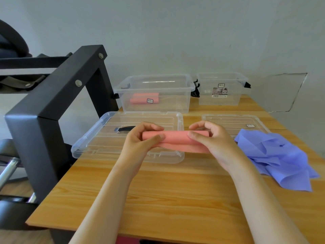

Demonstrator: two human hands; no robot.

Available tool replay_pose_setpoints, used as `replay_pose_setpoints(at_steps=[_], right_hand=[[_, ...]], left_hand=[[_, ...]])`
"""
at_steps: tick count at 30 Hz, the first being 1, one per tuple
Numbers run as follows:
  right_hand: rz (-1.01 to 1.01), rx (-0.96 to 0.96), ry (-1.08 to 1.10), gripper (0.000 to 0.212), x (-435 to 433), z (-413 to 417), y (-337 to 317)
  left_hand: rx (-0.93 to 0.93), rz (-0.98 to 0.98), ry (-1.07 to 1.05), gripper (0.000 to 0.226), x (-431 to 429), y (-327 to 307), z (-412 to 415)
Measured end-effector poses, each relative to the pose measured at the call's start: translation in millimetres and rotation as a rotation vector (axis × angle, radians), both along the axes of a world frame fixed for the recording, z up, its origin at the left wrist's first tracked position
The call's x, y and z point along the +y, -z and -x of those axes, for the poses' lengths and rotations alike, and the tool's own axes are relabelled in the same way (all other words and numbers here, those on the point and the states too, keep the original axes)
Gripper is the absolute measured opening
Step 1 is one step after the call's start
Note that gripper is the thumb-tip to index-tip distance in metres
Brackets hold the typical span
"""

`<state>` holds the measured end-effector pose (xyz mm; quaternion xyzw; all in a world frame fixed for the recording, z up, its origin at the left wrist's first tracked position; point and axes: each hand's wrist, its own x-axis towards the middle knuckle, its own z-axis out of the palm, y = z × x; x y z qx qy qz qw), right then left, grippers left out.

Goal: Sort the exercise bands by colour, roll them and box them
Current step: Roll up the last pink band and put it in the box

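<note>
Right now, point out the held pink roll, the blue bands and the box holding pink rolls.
Held pink roll (175, 135), head view, roll's middle.
Blue bands (274, 155), head view, heap's middle.
Box (175, 101), head view, bare front wall.

Pink band (175, 137) ends hidden under fingers (154, 138) — box label (220, 92) too small to read.

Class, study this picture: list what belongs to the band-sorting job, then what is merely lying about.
Belongs to the job: pink band, held by left hand and right hand; rolled pink bands in large clear box; small clear box; purple bands; large lid; small lid.

Lying about: black metal frame; chrome bar.
</note>
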<state>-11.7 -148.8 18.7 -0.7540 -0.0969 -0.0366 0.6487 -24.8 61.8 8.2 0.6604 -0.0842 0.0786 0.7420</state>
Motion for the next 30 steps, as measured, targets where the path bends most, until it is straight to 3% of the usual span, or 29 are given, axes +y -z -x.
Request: replay_pose_setpoints(at_steps=[10,16,19,22,25,30], right_hand=[[-0.172,0.083,-0.056,0.017,0.6,1.5,-3.4],[-0.076,-0.069,0.029,0.025,1.0,4.2,-5.5],[-0.094,-0.027,0.051,0.027,0.8,5.7,1.6],[-0.270,0.099,0.029,0.026,4.5,2.9,5.6],[-0.484,0.157,-0.025,0.023,10.7,-5.1,-4.4],[-0.499,0.124,0.069,0.024,30.5,-15.3,-24.5]], left_hand=[[0.024,0.098,-0.074,0.040,-5.1,1.2,-2.2],[0.177,0.300,0.075,0.040,-10.8,2.6,-2.9],[0.183,0.348,0.031,0.039,-12.7,1.9,-3.6],[0.204,0.417,0.010,0.044,-10.2,1.0,-5.5],[0.228,0.481,-0.006,0.032,-7.4,0.2,-7.9],[0.142,0.372,-0.123,0.030,-7.9,-20.7,-12.8]])
